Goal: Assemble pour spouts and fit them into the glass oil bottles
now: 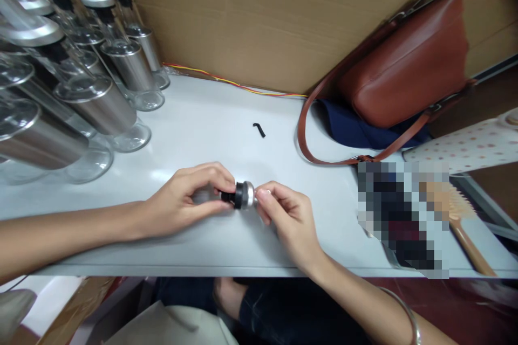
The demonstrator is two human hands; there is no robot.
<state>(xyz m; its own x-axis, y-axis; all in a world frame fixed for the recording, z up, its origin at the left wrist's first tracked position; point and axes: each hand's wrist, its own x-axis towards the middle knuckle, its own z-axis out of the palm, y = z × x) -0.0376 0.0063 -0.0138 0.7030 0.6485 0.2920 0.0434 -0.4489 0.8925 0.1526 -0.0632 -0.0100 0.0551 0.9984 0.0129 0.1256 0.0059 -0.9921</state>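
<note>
A bottle pourer stopper [242, 195], with a black ribbed plug and a silver collar, lies on its side between my hands just above the white table [182, 250]. My left hand [198, 191] grips the black plug end between thumb and fingers. From the other side, my right hand [285, 213] is closed in a pinch right at the silver end. A tiny shiny bit shows at its fingertips, too small to name. Farther back on the table, apart from both hands, rests a small bent black piece [259, 130].
Several glass-and-steel bottles [117, 102] with silver pourer tops crowd the left. Red and yellow wires [234, 84] run along the cardboard [243, 16] behind. At right are a brown leather bag [408, 64], dark blue cloth [352, 126], a spotted cylinder [469, 140], a hairbrush [465, 237] and a pixelated item.
</note>
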